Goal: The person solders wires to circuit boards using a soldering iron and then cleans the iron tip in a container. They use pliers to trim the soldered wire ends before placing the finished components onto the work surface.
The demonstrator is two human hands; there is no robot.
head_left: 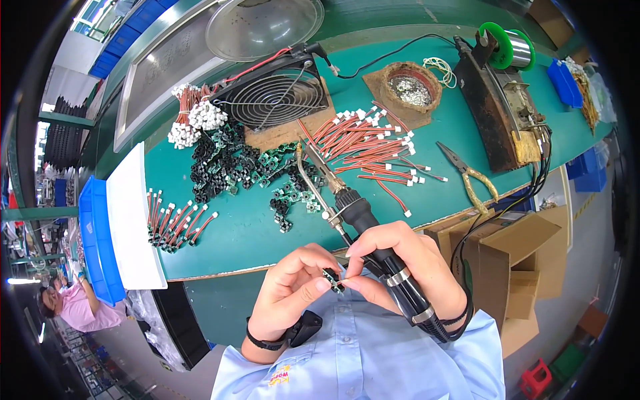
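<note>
My left hand [287, 290] pinches a small dark circuit board [333, 281] between thumb and fingertips, just off the table's near edge. My right hand [420, 263] is closed round a black soldering iron [358, 212] with a metal feed tube alongside. Its tip points away from me, over the table. The right thumb and index finger also meet at the board; whether they pinch a thin wire there I cannot make out. Beyond the iron lie loose red-and-black wires [360, 140] with white connectors. A heap of small boards [223, 160] sits left of its tip.
Boards with wires attached [177, 227] lie at the left, beside a blue tray [100, 240]. A fan [280, 97] and a round dish [410, 87] stand behind. Pliers [470, 177] and a solder spool [519, 50] are at right. Cardboard boxes [500, 253] stand below the table's right end.
</note>
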